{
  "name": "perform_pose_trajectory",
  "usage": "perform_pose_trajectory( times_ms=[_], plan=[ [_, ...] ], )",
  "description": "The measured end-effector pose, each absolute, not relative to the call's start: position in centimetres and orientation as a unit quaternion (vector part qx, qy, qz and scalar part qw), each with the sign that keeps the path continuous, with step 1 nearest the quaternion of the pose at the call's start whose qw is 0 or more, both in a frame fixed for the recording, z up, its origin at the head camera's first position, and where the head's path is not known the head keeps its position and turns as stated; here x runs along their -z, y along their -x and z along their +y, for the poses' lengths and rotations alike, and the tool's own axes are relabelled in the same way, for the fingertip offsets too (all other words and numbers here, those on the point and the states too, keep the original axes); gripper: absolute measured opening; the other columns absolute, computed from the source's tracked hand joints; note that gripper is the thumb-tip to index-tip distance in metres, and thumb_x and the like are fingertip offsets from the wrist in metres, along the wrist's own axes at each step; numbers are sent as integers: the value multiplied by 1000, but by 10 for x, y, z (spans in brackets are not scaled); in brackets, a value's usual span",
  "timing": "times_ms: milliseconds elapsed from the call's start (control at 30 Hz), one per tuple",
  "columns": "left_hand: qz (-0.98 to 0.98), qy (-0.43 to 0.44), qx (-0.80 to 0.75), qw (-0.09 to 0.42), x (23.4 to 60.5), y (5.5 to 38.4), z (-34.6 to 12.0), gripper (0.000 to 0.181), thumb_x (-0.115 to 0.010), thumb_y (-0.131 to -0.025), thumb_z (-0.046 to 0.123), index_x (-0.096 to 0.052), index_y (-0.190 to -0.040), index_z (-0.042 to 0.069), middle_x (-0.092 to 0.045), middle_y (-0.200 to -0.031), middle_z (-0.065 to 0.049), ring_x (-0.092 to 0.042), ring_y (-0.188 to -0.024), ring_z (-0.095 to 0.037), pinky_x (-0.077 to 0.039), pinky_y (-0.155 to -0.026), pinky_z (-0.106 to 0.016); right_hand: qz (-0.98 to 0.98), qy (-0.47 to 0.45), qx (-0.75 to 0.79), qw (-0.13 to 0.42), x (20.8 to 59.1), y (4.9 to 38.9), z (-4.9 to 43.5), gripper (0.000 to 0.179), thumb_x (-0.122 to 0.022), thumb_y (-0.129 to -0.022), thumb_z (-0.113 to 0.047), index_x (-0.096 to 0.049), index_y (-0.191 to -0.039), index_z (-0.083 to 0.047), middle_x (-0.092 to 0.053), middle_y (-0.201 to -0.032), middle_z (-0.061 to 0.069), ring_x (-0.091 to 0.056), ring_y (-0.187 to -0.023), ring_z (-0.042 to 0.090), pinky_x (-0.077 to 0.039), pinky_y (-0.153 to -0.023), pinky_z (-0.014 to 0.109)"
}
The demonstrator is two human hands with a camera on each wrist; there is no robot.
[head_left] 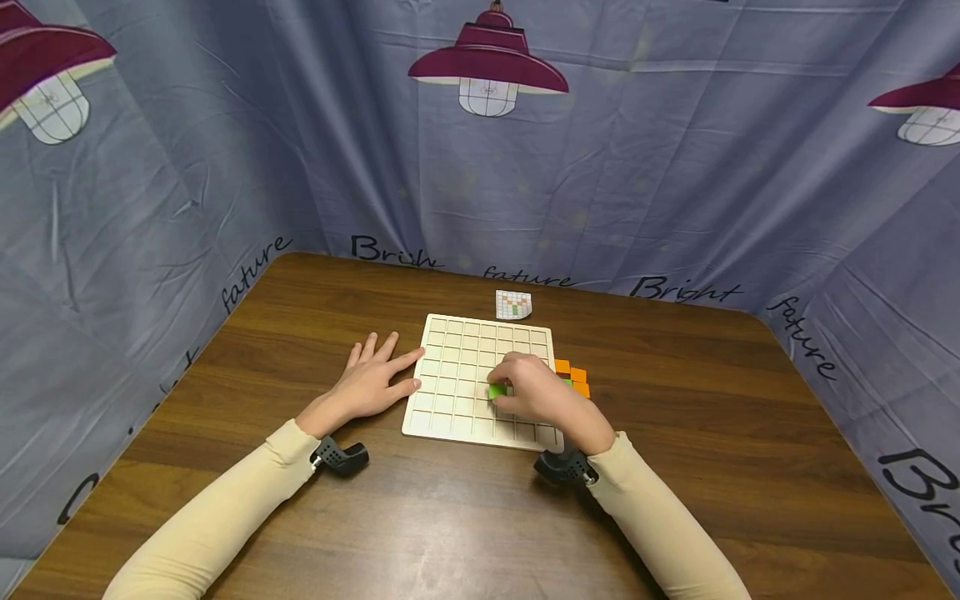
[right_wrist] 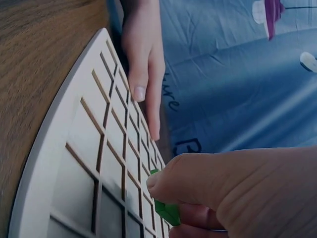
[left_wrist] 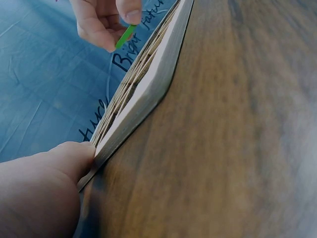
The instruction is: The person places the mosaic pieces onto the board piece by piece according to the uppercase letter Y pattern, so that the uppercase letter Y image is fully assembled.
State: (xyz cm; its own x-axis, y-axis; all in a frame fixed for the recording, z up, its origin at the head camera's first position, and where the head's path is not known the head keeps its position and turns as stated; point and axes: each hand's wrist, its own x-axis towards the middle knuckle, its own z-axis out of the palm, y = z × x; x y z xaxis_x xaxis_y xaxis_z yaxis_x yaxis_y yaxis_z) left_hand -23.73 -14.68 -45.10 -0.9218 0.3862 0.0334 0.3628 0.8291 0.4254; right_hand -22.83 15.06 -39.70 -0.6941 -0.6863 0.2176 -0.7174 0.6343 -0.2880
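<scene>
A pale wooden grid board point(head_left: 453, 375) with square recesses lies on the table. Above its middle, my right hand point(head_left: 531, 387) pinches a green square tile point(head_left: 497, 391) between thumb and fingers. In the left wrist view the tile point(left_wrist: 125, 37) is tilted and held clear of the board's surface. My left hand point(head_left: 367, 385) lies flat with spread fingers at the board's left edge, thumb and index finger touching it. Its thumb point(left_wrist: 64, 158) presses the board's rim in the left wrist view. Right of the board, partly behind my right wrist, are several orange tiles point(head_left: 579, 375) and a bit of green.
A small paper card point(head_left: 513, 305) printed with a coloured grid pattern lies behind the board. The brown wooden table point(head_left: 712, 433) reaches back to a blue-grey curtain point(head_left: 675, 167) printed with lamps and lettering. Each wrist wears a black camera mount point(head_left: 341, 457).
</scene>
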Motion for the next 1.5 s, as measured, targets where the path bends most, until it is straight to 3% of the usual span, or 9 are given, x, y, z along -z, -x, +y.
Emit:
perform_pose_trajectory(
  times_ms=[167,467,800,1500],
  plan=[
    [955,-199,-220,26,452,238,-146,58,-53,-103,45,-42,-157,26,-20,-167,-29,-6,-153,-59,-5,-120,-75,-904,-385,-181,34,399,227,145,13,-76,-80,-3,-77,-93,-3,-70,-86,6,-55,-77,11,-49,-70,22],
    [955,-198,-221,29,450,239,-146,59,-54,-102,46,-42,-157,27,-20,-167,-29,-6,-153,-59,-4,-120,-74,-906,-383,-181,15,402,228,143,17,-77,-82,-6,-78,-98,-3,-69,-88,6,-52,-76,11,-45,-68,20],
    [957,-196,-212,26,449,240,-147,59,-53,-103,46,-41,-158,28,-20,-167,-28,-7,-153,-59,-5,-120,-75,-900,-398,-178,20,406,230,139,11,-75,-82,-5,-76,-93,-5,-65,-81,3,-49,-74,9,-41,-66,19],
    [956,-197,-215,27,451,239,-147,59,-53,-103,45,-42,-158,26,-20,-167,-29,-7,-153,-60,-6,-119,-75,-900,-400,-171,-2,412,225,135,13,-76,-81,-5,-77,-93,-4,-68,-83,4,-50,-75,11,-42,-66,20]
  ],
)
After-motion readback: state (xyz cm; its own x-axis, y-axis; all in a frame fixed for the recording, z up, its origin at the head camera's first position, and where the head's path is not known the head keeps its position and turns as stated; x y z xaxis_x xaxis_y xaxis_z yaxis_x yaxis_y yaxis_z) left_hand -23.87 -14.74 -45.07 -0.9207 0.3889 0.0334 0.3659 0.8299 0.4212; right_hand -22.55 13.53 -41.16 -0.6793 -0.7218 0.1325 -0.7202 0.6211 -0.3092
